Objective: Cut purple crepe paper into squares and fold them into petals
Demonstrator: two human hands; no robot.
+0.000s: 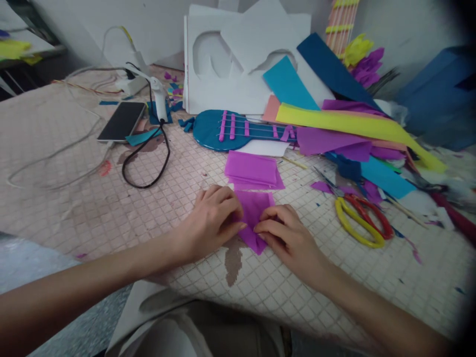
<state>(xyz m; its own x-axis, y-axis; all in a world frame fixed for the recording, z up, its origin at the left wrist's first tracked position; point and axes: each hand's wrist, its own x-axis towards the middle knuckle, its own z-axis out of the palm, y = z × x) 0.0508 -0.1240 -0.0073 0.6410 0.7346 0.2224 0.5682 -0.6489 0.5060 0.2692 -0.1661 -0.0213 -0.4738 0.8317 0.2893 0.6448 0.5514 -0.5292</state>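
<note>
A piece of purple crepe paper [254,204] lies on the table between my hands, its near edge narrowed to a point. My left hand [219,218] pinches its left side between thumb and fingers. On the right side, my right hand [288,233] grips the paper near its lower corner with closed fingertips. Just beyond sits a stack of purple paper pieces [251,168], apart from both hands. Behind that stack lies a blue guitar-shaped craft piece [211,130] with purple strips and pale strings.
Yellow-and-red-handled scissors [360,220] lie to the right among paper scraps. Crepe strips, including a yellow one [342,126], spread at the back right. A phone [122,122], a glue gun [159,99] and cables occupy the left. White cut-out boards [208,94] lean against the wall.
</note>
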